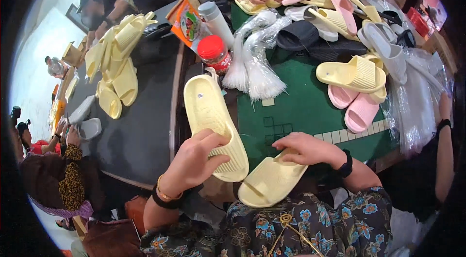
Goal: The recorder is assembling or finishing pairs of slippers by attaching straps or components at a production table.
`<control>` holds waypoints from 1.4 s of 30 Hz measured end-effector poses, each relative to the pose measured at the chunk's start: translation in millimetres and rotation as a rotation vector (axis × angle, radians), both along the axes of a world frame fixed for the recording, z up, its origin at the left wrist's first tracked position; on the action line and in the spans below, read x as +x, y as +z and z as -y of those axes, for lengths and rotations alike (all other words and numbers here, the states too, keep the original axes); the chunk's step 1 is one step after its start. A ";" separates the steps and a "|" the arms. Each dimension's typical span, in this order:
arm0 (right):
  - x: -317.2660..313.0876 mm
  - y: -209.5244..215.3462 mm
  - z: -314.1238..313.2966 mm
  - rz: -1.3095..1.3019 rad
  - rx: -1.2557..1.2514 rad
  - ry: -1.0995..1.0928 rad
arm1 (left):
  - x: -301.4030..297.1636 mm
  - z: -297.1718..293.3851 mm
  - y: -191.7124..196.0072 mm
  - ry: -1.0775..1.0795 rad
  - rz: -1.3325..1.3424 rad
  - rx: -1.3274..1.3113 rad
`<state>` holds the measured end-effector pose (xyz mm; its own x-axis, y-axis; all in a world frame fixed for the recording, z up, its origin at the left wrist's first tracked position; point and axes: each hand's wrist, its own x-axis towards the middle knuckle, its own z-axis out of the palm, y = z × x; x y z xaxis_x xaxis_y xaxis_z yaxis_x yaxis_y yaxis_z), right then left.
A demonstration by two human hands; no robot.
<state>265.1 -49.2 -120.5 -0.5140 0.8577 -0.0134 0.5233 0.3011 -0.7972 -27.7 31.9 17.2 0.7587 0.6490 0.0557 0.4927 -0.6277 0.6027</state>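
L hand (194, 160) grips yellow slipper (211, 118); R hand (306, 149) prob. grasps second yellow slipper (269, 182).

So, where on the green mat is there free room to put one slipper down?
The bare green mat is free between the white tassel bundles and the pink slippers, just beyond the right hand. The far side is crowded with a slipper pile. The dark table beyond the left hand is also bare.
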 end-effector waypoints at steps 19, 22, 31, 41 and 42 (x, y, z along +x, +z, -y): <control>-58.3 -22.8 1.3 0.407 0.400 0.100 | 34.5 18.9 -104.6 -0.354 -0.137 0.312; -57.7 -22.5 0.9 0.390 0.325 0.055 | 34.0 18.7 -99.1 -0.188 -0.022 0.376; -22.0 3.1 3.5 0.293 0.176 -0.603 | 2.0 -0.5 -77.4 0.229 0.123 0.091; 8.3 1.3 8.2 0.284 0.230 -0.770 | 34.9 39.9 -139.2 0.179 -0.002 -0.165; 13.9 -9.3 6.4 0.306 0.264 -0.744 | 36.4 38.6 -144.0 0.174 0.000 -0.169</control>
